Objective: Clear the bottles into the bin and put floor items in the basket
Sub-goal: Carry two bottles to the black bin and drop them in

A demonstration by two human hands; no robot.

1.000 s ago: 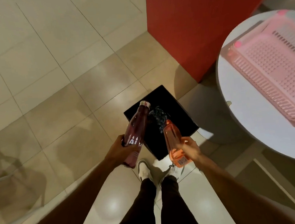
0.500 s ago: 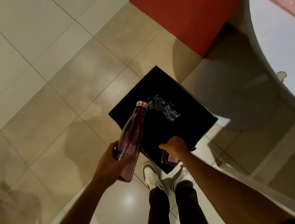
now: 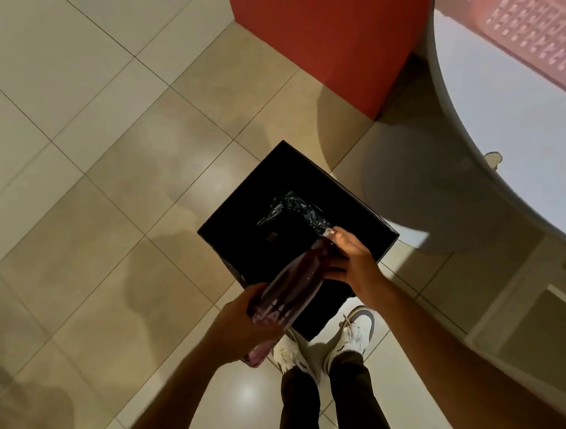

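Observation:
A dark red bottle (image 3: 292, 289) with white lettering lies tilted over the near edge of the black square bin (image 3: 237, 214), its neck pointing into the bin. My left hand (image 3: 246, 322) grips the bottle's lower body. My right hand (image 3: 349, 260) holds its neck end near the cap. Crumpled black plastic (image 3: 294, 206) lies inside the bin. The orange bottle is out of sight. A pink basket (image 3: 530, 22) stands on the round white table (image 3: 506, 149) at the upper right.
A red block (image 3: 325, 35) stands behind the bin. The table's base (image 3: 418, 183) is just right of the bin. My white shoes (image 3: 352, 334) are at the bin's near corner on the tiled floor. A white frame (image 3: 519, 314) lies at the lower right.
The orange bottle went into the bin and left my right hand. My right hand then moved to the dark red bottle's neck, and the bottle swung over the bin.

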